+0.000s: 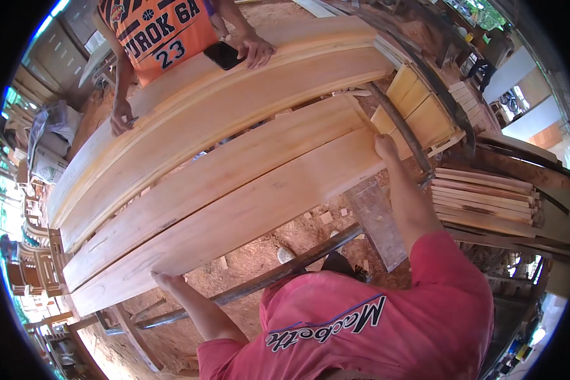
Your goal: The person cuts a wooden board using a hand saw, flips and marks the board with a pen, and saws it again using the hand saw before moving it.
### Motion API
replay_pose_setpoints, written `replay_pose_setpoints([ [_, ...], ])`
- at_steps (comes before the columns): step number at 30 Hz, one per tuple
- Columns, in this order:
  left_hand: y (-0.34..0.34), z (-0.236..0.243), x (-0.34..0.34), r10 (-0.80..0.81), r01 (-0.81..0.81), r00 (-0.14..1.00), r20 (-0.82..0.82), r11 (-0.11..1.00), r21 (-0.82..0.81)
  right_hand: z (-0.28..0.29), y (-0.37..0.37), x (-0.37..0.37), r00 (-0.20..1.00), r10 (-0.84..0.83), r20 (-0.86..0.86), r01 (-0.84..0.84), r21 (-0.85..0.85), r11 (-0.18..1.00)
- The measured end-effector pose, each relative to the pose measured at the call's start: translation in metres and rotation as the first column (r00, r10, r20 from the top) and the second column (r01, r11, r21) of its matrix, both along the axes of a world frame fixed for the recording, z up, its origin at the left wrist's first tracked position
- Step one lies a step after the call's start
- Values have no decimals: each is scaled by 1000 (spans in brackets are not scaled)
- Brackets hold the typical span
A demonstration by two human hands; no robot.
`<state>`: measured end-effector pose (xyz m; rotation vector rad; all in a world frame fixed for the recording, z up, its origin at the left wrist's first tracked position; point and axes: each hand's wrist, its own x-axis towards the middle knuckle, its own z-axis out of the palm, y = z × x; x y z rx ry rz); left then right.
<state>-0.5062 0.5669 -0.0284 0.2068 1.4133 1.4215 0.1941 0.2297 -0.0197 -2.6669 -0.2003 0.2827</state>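
Lengthwise, the near board lay across the middle of the view, running from about 8 o'clock up to 2 o'clock, with only a thin dark gap between it and the second board beyond. That closeness, with the two long edges nearly parallel, was probably meant to let one be matched against the other. More long boards lay past them, towards 11 o'clock, where a co-worker in an orange jersey stood, a phone just beside. One pipe crossed below the near edge at 6 o'clock and another slanted by the end at 2 o'clock; both looked like parts of a supporting frame, though what bore the near board underneath was hidden. The person's hands were set far apart, likely because so long a piece is steadier held near both ends. At 8 o'clock the left hand appeared closed on the long near edge, its fingers mostly out of sight. At 2 o'clock the right hand gripped the end corner, curled rather than spread; its undersides could not be seen.
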Motion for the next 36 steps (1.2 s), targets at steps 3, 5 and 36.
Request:
replay_pose_setpoints([
  [3, 2, 0, -2, -25, 25, 999, -38, 1000, -2, 1, 14, -9, 998, -57, 22, 58, -56, 997],
  [5, 2, -2, -3, 60, -59, 993, -101, 998, 6, 6, 21, -19, 992, -109, 65, 118, -139, 983],
  [36, 1, -5, 15, 383, -469, 825, -415, 875, -124, 164, 588, -375, 519, 827, -215, -488, 720, 493],
])
